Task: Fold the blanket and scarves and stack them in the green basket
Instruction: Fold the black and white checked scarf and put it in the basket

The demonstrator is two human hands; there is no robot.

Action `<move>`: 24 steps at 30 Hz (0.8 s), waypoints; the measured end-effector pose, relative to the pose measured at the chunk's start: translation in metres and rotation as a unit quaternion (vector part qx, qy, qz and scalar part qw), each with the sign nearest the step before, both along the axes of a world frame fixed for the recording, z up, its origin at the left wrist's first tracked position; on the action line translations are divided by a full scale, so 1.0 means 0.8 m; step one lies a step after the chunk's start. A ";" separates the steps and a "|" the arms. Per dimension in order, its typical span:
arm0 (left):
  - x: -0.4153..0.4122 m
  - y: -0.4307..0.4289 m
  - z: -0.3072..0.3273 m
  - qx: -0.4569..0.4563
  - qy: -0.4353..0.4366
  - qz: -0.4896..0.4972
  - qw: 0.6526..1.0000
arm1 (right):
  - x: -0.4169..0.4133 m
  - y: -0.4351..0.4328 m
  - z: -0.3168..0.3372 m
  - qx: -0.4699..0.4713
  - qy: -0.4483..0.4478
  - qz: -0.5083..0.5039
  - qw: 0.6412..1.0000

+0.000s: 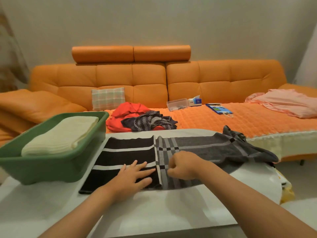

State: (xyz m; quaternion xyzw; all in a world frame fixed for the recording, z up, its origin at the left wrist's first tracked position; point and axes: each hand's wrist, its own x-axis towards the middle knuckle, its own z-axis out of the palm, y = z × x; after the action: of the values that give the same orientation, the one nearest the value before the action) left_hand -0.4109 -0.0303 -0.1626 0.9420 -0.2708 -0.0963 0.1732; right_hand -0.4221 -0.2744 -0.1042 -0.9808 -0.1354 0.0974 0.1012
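Though grip half hidden, right hand (184,164) curled on scarf (205,146); left hand (133,176) flat, open.

One left hand (135,176), one right hand (183,166), one green basket (51,164), one cream blanket (63,134), one plaid scarf (197,145)

Two arms in shot, both bare all the way from the frame's bottom edge to the wrist. The left forearm (82,212) is slim and smooth, tapering into a bare left hand (135,176) with four long fingers, a thumb and rounded tips. The right forearm (248,194) looms broader close to the lens, narrowing toward a bare right hand (183,166), its knuckles showing as a row of soft bumps. Nails too small to make out.
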 end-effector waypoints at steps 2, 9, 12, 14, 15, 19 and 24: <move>0.001 0.010 -0.004 -0.070 -0.069 0.073 0.992 | 0.007 0.023 -0.014 0.041 -0.082 -0.005 0.996; -0.008 0.067 -0.011 0.137 -0.179 0.310 0.923 | 0.006 0.090 -0.069 0.013 -0.003 0.002 1.000; -0.017 0.081 -0.008 0.164 -0.176 0.378 0.894 | 0.007 0.107 -0.082 -0.027 0.013 -0.010 0.999; -0.016 0.089 -0.007 0.169 -0.162 0.399 0.886 | 0.011 0.113 -0.083 -0.031 0.007 -0.013 0.999; -0.015 0.093 -0.005 0.152 -0.146 0.403 0.891 | 0.013 0.114 -0.082 -0.030 0.003 -0.014 0.999; -0.010 0.104 0.007 -0.039 -0.056 0.425 0.903 | 0.016 0.119 -0.081 -0.019 -0.008 -0.027 0.999; -0.005 0.086 0.035 -0.278 0.013 0.410 0.868 | 0.012 0.128 -0.081 -0.001 0.022 -0.034 0.999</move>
State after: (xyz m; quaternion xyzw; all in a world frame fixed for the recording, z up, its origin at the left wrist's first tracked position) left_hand -0.4148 0.0385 -0.1350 0.8797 0.1269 0.0507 0.4555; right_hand -0.4127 -0.1717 -0.1688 -0.9826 -0.0996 0.1151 0.1067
